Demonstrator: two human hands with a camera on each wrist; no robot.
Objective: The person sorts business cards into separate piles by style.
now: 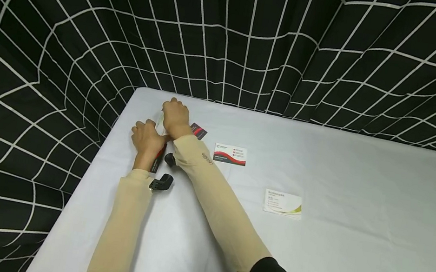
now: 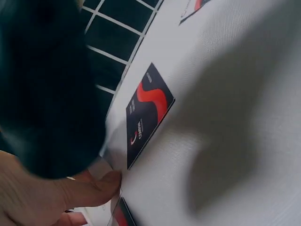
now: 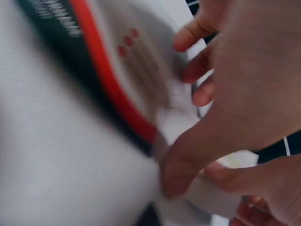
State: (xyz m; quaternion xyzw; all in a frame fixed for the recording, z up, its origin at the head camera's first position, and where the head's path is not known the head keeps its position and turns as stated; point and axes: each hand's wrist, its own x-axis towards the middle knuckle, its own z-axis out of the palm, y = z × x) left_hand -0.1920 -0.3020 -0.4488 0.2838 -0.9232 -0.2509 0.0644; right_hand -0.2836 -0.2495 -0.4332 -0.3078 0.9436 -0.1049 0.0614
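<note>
At the table's far left corner my left hand [image 1: 147, 137] and right hand [image 1: 176, 115] work close together over pale business cards [image 1: 160, 123]. In the right wrist view the right thumb and fingers grip a white card, while the left thumb pinches a white business card with a yellowish mark [image 3: 242, 159]. A card with a red and dark band [image 3: 106, 70] runs blurred up to the right thumb. Beside the left wrist lies a dark card with red [image 1: 158, 160], partly covered. Another dark card with a red wave [image 2: 150, 113] sits past the left thumb.
On the white-covered table [image 1: 329, 265], a white card with a red wave [image 1: 230, 154] lies to the right of the hands. Nearer the front is a small stack of white cards with a gold corner [image 1: 283, 203]. A black gridded curtain [image 1: 257, 43] borders the table.
</note>
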